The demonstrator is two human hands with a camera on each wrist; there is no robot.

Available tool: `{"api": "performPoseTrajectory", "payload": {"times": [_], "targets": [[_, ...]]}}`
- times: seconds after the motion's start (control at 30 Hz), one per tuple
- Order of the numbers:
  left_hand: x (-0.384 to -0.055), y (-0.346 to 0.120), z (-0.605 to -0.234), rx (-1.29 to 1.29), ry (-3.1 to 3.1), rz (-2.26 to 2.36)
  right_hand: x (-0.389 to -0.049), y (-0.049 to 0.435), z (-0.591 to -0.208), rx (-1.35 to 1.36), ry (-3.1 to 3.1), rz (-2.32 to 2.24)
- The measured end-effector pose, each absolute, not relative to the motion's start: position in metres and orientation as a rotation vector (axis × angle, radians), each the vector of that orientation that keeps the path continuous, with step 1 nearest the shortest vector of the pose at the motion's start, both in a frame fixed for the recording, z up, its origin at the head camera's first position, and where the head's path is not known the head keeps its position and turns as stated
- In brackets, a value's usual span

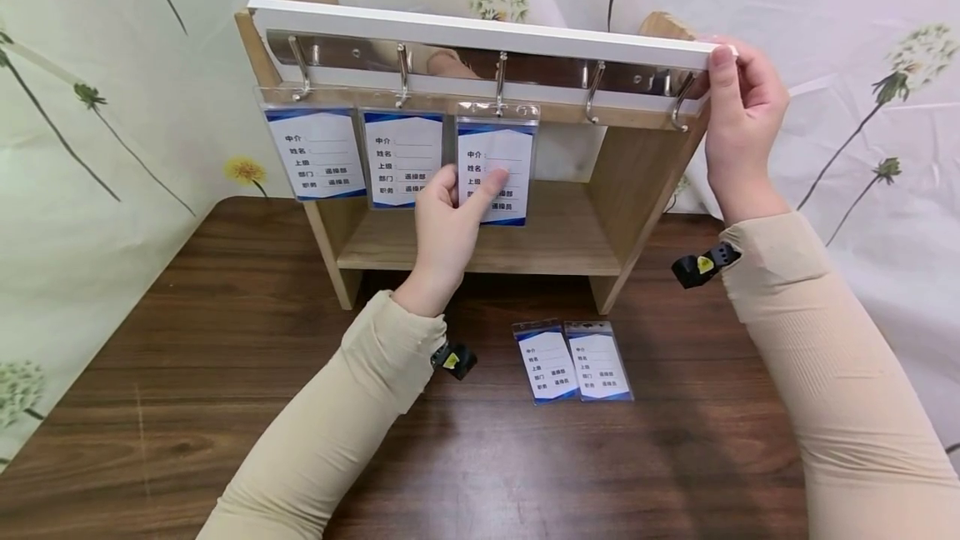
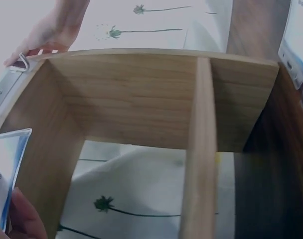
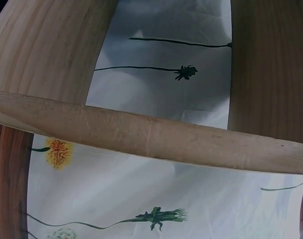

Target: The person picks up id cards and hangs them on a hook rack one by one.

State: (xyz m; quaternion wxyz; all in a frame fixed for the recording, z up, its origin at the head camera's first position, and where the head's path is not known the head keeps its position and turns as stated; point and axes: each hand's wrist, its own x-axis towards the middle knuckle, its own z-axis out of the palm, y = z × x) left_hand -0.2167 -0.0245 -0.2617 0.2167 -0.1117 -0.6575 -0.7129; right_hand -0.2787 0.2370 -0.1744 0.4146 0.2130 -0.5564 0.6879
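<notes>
My left hand (image 1: 447, 236) pinches a badge in a clear plastic sleeve (image 1: 517, 152), thumb across its printed front. The badge's top edge is at the tip of the middle hook (image 1: 500, 77); whether the hook passes through its slot I cannot tell. To its left, one badge (image 1: 318, 148) hangs at the far-left hook and another (image 1: 401, 144) at the second hook. My right hand (image 1: 748, 119) grips the right end of the white hook board (image 1: 480, 30), thumb on its front. In the left wrist view, fingertips (image 2: 27, 214) show behind the held badge.
The board sits on a small wooden shelf unit (image 1: 648, 190), standing on a dark brown table (image 1: 225, 398). Two more badges, one (image 1: 547, 365) slightly overlapping the other (image 1: 600, 365), lie before it. A flower-patterned cloth (image 1: 97, 148) hangs behind.
</notes>
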Motion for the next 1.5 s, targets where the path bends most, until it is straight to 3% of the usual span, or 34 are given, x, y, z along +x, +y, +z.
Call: {"api": "performPoseTrajectory", "payload": {"times": [0.73,1.5], "targets": [[-0.213,-0.025,-0.295,-0.145,-1.796,-2.128,-0.277,0.236,-0.174,0.538,-1.396,1.727],[-0.204,-0.024,-0.308,-0.185,-1.815,-2.229,-0.277,0.238,-0.174,0.573,-1.392,1.703]]}}
